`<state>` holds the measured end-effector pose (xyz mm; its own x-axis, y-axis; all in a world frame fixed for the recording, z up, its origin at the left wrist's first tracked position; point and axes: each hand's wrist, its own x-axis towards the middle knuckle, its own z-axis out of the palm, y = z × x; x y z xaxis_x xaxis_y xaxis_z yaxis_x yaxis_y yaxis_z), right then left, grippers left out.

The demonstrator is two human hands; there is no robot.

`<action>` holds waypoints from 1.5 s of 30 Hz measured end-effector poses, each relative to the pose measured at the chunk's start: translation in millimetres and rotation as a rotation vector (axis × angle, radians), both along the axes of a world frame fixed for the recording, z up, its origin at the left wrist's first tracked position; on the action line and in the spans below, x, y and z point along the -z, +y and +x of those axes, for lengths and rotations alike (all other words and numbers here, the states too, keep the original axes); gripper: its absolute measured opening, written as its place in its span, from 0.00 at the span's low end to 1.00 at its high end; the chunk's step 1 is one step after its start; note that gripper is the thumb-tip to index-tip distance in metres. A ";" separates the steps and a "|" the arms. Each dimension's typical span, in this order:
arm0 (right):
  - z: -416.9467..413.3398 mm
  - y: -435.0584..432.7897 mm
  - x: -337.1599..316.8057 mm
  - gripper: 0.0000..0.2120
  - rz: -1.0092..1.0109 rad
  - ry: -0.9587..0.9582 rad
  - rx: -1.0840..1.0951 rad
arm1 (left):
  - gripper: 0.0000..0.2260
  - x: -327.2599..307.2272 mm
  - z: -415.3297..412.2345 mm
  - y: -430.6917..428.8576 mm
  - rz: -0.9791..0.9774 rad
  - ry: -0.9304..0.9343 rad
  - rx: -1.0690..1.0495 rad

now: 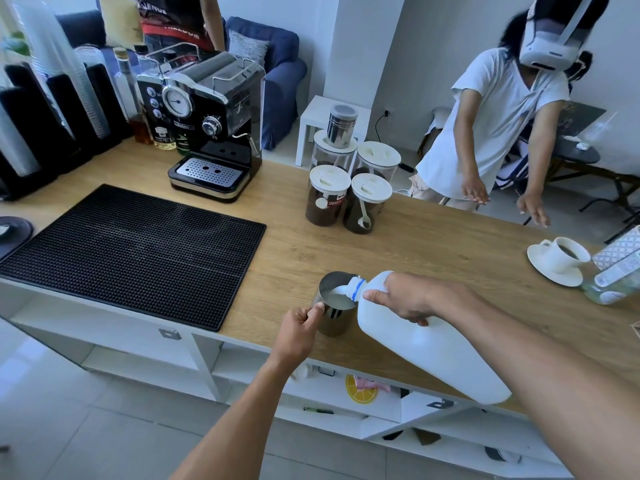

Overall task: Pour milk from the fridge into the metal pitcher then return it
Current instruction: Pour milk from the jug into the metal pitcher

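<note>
- Head view: the right hand [410, 299] grips the white milk jug [433, 351] near its neck and holds it tilted, with the open mouth over the rim of the metal pitcher [335, 318].
- Milk [337, 291] runs from the mouth into the pitcher; how full it is seems hard to judge from here.
- The left hand [300, 325] has its fingers curled round the pitcher's handle, and the pitcher stands on the wooden tabletop [415, 244] near the front edge.
- A black mat [138, 251] lies to the left, a coffee machine [207, 126] behind it.
- Four lidded jars [329, 197] stand further back, and a cup [566, 254] on a saucer sits far right.
</note>
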<state>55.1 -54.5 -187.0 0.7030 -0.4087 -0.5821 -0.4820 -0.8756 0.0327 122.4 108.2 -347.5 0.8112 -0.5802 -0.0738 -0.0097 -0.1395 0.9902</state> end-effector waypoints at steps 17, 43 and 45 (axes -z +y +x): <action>2.4 -0.9 -1.4 0.26 -0.017 0.033 -0.026 | 0.22 4.6 1.2 -0.5 0.020 -0.002 -0.014; 3.4 1.9 -4.8 0.20 0.005 0.042 -0.014 | 0.22 4.7 1.0 -1.0 0.008 0.013 -0.024; 3.2 1.7 -3.3 0.15 0.018 0.050 -0.008 | 0.22 4.9 1.1 -1.2 0.016 0.015 -0.027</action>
